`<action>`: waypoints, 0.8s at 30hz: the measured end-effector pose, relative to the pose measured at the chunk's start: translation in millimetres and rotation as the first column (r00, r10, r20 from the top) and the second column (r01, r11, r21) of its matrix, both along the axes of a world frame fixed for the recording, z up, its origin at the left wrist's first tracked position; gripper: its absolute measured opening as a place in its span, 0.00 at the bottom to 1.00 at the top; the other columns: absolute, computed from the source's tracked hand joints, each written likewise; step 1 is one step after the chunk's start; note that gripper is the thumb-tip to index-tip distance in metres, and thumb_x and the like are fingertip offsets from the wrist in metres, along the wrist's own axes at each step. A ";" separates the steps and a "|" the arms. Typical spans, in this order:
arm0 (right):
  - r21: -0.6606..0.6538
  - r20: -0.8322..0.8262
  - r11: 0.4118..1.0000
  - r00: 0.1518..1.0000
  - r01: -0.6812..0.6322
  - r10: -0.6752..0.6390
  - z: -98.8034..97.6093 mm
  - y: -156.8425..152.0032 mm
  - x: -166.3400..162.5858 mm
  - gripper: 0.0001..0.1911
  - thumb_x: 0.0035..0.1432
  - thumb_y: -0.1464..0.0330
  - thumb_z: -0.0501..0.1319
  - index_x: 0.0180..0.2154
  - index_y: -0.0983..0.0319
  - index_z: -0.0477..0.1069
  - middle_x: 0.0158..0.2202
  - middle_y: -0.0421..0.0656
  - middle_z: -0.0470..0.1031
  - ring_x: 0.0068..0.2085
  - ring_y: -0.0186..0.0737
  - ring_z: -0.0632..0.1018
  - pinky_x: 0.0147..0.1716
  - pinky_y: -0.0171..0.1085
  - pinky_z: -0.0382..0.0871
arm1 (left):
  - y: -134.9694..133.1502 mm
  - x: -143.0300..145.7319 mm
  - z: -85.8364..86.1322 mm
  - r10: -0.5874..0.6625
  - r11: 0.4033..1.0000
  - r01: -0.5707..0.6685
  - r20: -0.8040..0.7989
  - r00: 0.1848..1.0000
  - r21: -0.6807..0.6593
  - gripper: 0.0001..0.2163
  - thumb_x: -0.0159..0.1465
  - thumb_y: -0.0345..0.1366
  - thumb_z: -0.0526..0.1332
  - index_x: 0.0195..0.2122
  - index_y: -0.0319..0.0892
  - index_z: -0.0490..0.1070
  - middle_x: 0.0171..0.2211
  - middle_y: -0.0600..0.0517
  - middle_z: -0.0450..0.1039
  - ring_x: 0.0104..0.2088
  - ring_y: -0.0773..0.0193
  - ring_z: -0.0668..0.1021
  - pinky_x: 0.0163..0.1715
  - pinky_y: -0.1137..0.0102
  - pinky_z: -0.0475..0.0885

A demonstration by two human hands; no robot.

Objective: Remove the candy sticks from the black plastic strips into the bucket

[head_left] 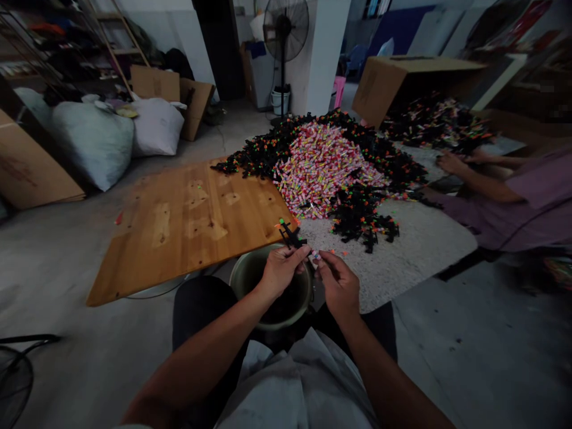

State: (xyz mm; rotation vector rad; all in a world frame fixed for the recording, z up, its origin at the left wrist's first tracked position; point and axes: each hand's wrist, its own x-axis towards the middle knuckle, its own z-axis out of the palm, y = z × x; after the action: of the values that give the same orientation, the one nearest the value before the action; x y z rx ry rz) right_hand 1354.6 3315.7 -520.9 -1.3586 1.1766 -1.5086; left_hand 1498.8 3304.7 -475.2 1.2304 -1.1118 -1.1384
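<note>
My left hand is closed on a black plastic toy piece with a green tip and orange bits, which points up and away from me. Pinched in the fingers of my right hand is a small pink-and-white tube. The tube is at the near end of the black piece; whether the two are joined is hidden by my fingers. Both hands are above the rim of a bucket between my knees. Beyond them lies a heap of pink tubes, ringed by many similar black pieces.
A wooden board lies left of a speckled grey tabletop. At right, a co-worker's hands are beside another pile spilling from a cardboard box. Full sacks and a standing fan are farther back.
</note>
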 end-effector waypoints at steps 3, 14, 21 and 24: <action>-0.151 -0.114 0.988 0.993 0.022 -0.039 -4.6 0.8 -0.6 0.14 0.65 0.62 0.63 0.49 0.60 0.78 0.41 0.45 0.83 0.36 0.41 0.82 0.39 0.40 0.78 | 0.4 -2.2 -1.5 0.013 1.000 -0.012 -0.056 0.998 0.020 0.23 0.54 0.57 0.70 0.24 0.38 0.74 0.18 0.54 0.70 0.19 0.70 0.70 0.22 0.74 0.63; -0.562 -0.340 0.818 0.936 -0.127 -0.089 -13.5 0.3 -1.6 0.24 0.65 0.77 0.59 0.59 0.53 0.73 0.50 0.45 0.81 0.49 0.42 0.81 0.52 0.42 0.77 | 0.9 -10.0 -8.8 0.071 0.994 -0.045 -0.272 0.960 0.100 0.23 0.50 0.54 0.74 0.27 0.36 0.76 0.22 0.53 0.73 0.21 0.71 0.71 0.24 0.75 0.66; -0.303 -0.518 0.879 0.838 -0.369 0.173 -29.4 -15.6 -11.4 0.21 0.64 0.68 0.61 0.58 0.55 0.73 0.51 0.46 0.81 0.48 0.43 0.82 0.51 0.42 0.76 | 1.2 20.9 -39.1 0.063 0.975 -0.051 -0.051 0.997 0.215 0.23 0.54 0.57 0.69 0.28 0.38 0.75 0.22 0.54 0.71 0.20 0.70 0.69 0.22 0.73 0.63; -0.081 -0.521 0.984 0.848 -0.161 0.096 -28.9 -54.1 -34.6 0.18 0.65 0.63 0.59 0.54 0.58 0.76 0.44 0.46 0.83 0.40 0.42 0.82 0.44 0.41 0.76 | 0.2 55.1 -57.1 -0.050 0.970 -0.054 0.411 0.910 0.238 0.23 0.57 0.58 0.65 0.22 0.40 0.71 0.17 0.55 0.67 0.20 0.67 0.70 0.23 0.71 0.61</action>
State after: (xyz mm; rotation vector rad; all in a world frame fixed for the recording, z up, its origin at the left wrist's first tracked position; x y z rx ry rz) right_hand 1320.0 3261.6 -549.8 -1.9695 1.2905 -1.1628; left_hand 1553.9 3304.9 -532.3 1.7257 -1.3079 -1.0609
